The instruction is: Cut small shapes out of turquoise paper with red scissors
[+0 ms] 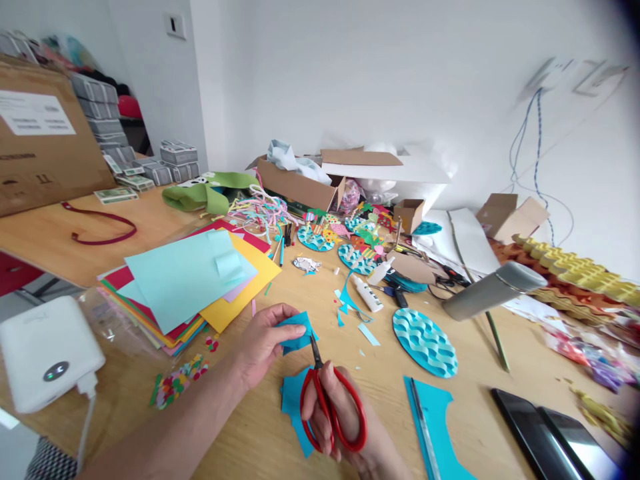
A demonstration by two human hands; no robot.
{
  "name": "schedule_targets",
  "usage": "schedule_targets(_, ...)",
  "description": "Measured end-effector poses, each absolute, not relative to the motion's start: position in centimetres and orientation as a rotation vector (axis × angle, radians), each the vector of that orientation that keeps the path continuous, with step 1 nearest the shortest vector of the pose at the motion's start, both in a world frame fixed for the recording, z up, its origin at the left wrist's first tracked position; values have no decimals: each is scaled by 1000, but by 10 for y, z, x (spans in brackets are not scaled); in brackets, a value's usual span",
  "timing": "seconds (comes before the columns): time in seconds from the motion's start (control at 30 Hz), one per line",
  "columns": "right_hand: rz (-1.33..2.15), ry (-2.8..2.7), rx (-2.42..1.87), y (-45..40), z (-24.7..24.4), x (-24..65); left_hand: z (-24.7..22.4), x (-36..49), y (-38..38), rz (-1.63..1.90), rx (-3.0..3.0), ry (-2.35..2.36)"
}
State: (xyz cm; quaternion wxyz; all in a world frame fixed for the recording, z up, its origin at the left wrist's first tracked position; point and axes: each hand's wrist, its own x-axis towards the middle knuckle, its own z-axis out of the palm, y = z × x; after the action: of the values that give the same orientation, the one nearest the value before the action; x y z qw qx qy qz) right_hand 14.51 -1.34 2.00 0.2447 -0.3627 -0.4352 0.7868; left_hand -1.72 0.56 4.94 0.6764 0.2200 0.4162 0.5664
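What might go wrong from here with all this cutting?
The scissors in the right hand point toward the small blue piece, with the left hand's thumb close by, so a slip might nick it. The piece is small, leaving little to grip, so it may twist and the cut could wander. The left forearm lies right beside loose paper dots, which a sideways sweep could scatter.

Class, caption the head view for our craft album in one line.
The left hand steadies blue paper while the right hand works red-handled scissors.
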Motion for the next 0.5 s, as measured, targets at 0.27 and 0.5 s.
schedule_targets(0.27, 2237, -1113, -939, -13, 16, 146, 49, -20, 4, 1186, 529, 947)
schedule_targets(0.5, 2268, -1129, -981, -13, 21, 149, 47, -25, 8, 1122, 533, 967)
